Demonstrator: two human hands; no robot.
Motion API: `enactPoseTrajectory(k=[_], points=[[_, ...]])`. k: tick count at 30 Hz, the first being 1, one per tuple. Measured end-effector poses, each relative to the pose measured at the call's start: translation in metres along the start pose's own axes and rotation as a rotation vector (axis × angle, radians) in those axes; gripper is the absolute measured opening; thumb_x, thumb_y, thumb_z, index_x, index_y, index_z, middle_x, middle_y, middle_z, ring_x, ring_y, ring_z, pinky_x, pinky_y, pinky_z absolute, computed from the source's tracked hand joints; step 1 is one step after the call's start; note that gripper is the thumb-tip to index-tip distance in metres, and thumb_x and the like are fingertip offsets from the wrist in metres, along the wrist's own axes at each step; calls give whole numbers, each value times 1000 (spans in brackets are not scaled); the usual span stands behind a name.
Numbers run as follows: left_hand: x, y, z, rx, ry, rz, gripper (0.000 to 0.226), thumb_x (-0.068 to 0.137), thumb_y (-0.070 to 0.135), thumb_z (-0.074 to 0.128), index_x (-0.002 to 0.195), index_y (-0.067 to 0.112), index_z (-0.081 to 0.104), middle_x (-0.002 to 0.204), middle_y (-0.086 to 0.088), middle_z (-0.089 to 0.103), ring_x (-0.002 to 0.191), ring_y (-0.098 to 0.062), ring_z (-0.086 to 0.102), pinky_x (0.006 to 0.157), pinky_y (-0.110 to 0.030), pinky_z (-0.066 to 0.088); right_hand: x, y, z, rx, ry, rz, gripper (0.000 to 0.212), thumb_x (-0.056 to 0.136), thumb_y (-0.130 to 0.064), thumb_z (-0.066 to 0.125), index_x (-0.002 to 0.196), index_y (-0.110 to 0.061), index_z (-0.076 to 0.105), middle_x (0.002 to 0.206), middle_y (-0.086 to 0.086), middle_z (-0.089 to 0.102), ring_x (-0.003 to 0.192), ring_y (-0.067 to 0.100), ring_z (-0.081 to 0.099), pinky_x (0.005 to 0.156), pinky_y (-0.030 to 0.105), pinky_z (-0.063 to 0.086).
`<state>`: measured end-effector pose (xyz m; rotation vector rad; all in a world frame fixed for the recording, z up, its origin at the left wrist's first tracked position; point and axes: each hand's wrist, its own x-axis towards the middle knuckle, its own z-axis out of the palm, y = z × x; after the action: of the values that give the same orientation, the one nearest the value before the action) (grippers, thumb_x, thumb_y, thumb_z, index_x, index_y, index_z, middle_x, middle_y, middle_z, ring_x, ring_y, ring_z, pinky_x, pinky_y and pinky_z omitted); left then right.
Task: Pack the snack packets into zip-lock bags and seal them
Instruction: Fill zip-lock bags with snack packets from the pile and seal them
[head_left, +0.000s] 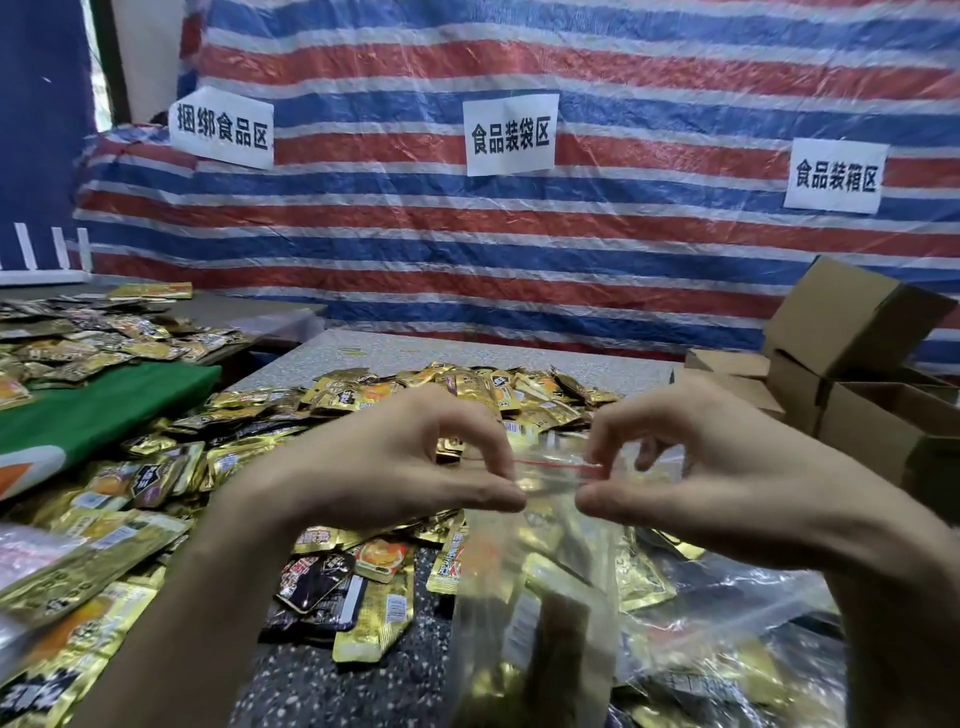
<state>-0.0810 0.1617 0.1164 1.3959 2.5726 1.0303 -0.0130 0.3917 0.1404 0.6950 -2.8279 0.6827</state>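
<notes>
Gold foil snack packets (467, 395) lie loose in a big heap on the speckled worktop (322, 670). Zip-lock bag (545, 597) is held up centre front, with gold packets already inside. Left hand (395, 467) and right hand (717, 467) each pinch the bag's mouth, close together at the red zip strip (550, 462). Judged: this bag is filled and being sealed, strip not fully closed. More clear bags (727, 623) lower right, contents blurred. Most packets unpacked, plenty left. Cardboard boxes (852, 322) far right.

Cardboard boxes (852, 332) right; striped tarp (519, 249) behind, three paper signs (510, 134).
</notes>
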Motion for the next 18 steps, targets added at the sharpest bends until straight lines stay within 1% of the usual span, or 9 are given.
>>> enactPoseTrajectory(k=[1,3,5,6,8,10,13,16,18], points=[[-1,-2,-3,-17,18,7,22,77,43,72,82,22,76,99,11,69,100,-7,63,89,-31,49,1,0,1,21,-60,16,22,82,-48,70,74,-27,70,79,-14,68,75,-3,59,65,19,45],[-4,-5,-6,-16,33,-1,19,74,42,76,79,24,77,105,16,66,106,-3,60,89,-20,44,3,3,3,24,-138,70,27,76,-51,72,72,-24,69,74,-3,67,64,4,56,60,29,47],[-6,-7,-8,4,45,-26,19,72,46,76,76,27,76,109,22,63,112,3,56,88,-12,42,5,8,4,-13,-151,126,25,73,-52,75,74,-27,73,79,1,69,67,12,59,62,37,48],[-7,-7,-8,11,50,-43,20,71,48,75,76,29,76,110,24,61,112,5,56,89,-10,42,6,10,5,-27,-145,146,19,74,-48,78,74,-29,74,80,-2,70,68,11,61,59,34,47],[-9,-7,-10,36,44,-91,22,71,55,71,78,34,75,106,24,61,106,4,58,90,-17,47,7,13,6,-52,-133,175,11,75,-41,81,74,-32,74,80,-15,70,71,0,62,61,22,43],[-12,-6,-13,100,-6,-139,26,74,62,62,83,41,74,97,24,64,94,2,61,83,-26,53,9,16,7,-49,-139,206,8,76,-35,82,76,-34,74,80,-20,68,77,0,64,66,25,49],[-20,-3,-18,151,-81,-181,28,77,63,53,88,45,71,89,23,69,83,1,64,77,-32,57,11,17,8,-31,-155,227,10,80,-25,80,78,-32,74,82,-17,69,79,4,66,74,31,56],[-25,-2,-23,126,-21,-174,24,78,56,57,86,41,74,82,16,72,79,-7,66,77,-40,57,8,17,7,4,-157,239,6,81,-27,81,79,-30,75,76,-9,71,70,3,65,65,25,54],[-26,0,-25,115,20,-144,21,77,51,62,83,37,77,79,14,74,76,-10,68,75,-41,56,5,16,4,3,-147,242,8,79,-29,82,74,-30,76,75,-10,71,68,2,64,62,22,50]])
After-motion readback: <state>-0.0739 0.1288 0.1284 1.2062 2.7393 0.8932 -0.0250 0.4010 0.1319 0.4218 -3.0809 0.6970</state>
